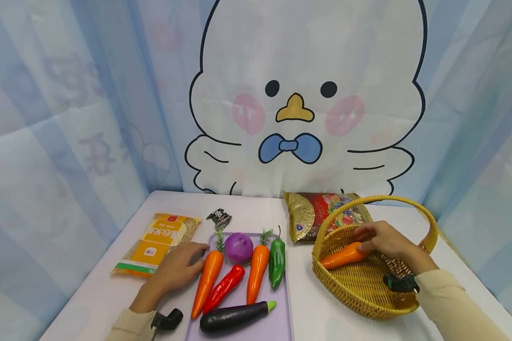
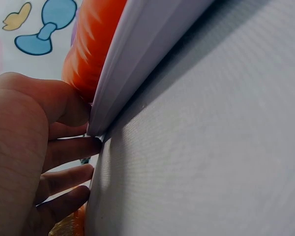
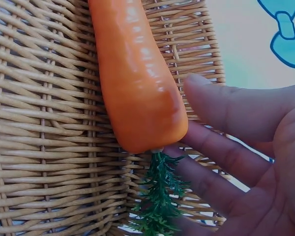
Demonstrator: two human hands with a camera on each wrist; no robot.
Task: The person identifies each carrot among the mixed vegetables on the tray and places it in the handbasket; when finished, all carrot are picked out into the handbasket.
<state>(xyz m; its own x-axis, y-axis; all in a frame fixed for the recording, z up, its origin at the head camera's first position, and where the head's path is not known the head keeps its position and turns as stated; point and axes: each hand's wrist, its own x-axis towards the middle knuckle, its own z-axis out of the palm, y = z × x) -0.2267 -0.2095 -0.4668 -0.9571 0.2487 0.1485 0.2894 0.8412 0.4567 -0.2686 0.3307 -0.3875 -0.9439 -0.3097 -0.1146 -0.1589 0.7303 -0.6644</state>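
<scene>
An orange carrot (image 1: 344, 256) with a green leafy top (image 3: 160, 196) lies inside the wicker basket (image 1: 367, 310). Around its thick end is my right hand (image 1: 384, 241), thumb beside the carrot and fingers loosely extended behind it. My left hand (image 1: 177, 267) rests at the left edge of the lilac tray (image 1: 283, 327), thumb by the rim close to another carrot (image 1: 207, 284). Also on the tray are a second carrot (image 1: 258, 272), a purple onion (image 1: 239, 248), a red chili pepper (image 1: 224, 288), a green pepper (image 1: 277, 263) and an eggplant (image 1: 234, 318).
A yellow and orange food bag (image 1: 158, 241) lies left of the tray, partly behind my left hand. Beyond the tray is a small black packet (image 1: 219, 219). A red and gold bag (image 1: 320, 215) sits behind the basket, whose tall handle (image 1: 377, 198) arches over it.
</scene>
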